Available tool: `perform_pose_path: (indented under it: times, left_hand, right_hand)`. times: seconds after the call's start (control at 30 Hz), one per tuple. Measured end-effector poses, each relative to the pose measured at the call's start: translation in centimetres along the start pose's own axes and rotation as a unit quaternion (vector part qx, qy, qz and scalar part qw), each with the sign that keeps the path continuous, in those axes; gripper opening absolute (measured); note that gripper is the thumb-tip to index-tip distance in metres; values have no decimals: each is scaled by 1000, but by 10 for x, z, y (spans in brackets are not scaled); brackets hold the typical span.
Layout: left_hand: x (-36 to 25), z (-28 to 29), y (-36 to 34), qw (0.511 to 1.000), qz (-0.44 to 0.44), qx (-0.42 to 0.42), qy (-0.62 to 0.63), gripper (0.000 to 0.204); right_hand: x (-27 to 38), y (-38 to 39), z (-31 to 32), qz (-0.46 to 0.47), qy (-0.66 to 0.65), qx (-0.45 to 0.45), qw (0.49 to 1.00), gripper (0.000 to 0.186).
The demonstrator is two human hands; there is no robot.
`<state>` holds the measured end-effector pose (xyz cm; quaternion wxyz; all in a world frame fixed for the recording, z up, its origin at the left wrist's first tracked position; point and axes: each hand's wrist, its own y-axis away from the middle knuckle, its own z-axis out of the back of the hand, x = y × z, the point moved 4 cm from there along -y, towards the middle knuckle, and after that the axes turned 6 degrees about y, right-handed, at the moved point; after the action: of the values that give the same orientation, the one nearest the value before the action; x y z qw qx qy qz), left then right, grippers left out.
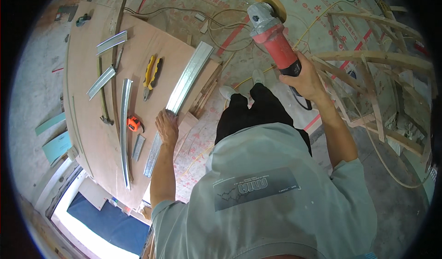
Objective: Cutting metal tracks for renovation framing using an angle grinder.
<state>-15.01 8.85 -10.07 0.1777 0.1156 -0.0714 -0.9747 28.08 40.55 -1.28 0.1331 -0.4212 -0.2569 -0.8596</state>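
Note:
My right hand (306, 77) grips a red angle grinder (278, 47) by its black rear end, held up off the board with its tan disc (271, 6) pointing away from me. Over at the board's right edge, my left hand (166, 128) is closed on a long galvanized metal channel (191, 77). That channel lies lengthwise along the edge, and my fingers hide its middle. Left of my left hand are an orange tape measure (134, 123) and a short metal offcut (138, 147). Pliers with yellow and black handles (151, 75) rest farther up.
The wooden board (87, 43) also carries a long narrow metal channel (125, 130), a hammer (103, 93), and two shorter channel pieces, one (112, 42) above the other (101, 83). Cables (221, 17) cross the floor. A wooden frame (373, 56) stands at the right.

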Motion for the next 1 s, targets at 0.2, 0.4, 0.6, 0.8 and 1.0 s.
perform_pose_path:
  times: [0.2,0.4,0.6,0.8,1.0]
  left_hand:
    - [-32,0,-29,1000,-15,3,23,57]
    - [-106,4,-101,998,-37,-14,55,56]
    - [-130,-1,-125,994,-75,-42,65,56]
    - [-127,-10,-130,988,-102,-65,93,48]
    - [-126,-15,-139,975,-153,-120,107,44]
  right_hand:
    - [7,-6,-11,-11,-124,69,990,65]
    - [51,-19,-37,84,-1,54,995,63]
    - [60,-27,-102,77,39,108,990,60]
    - [73,-23,-154,54,93,133,985,57]
    - [80,-25,-163,30,83,128,988,53]
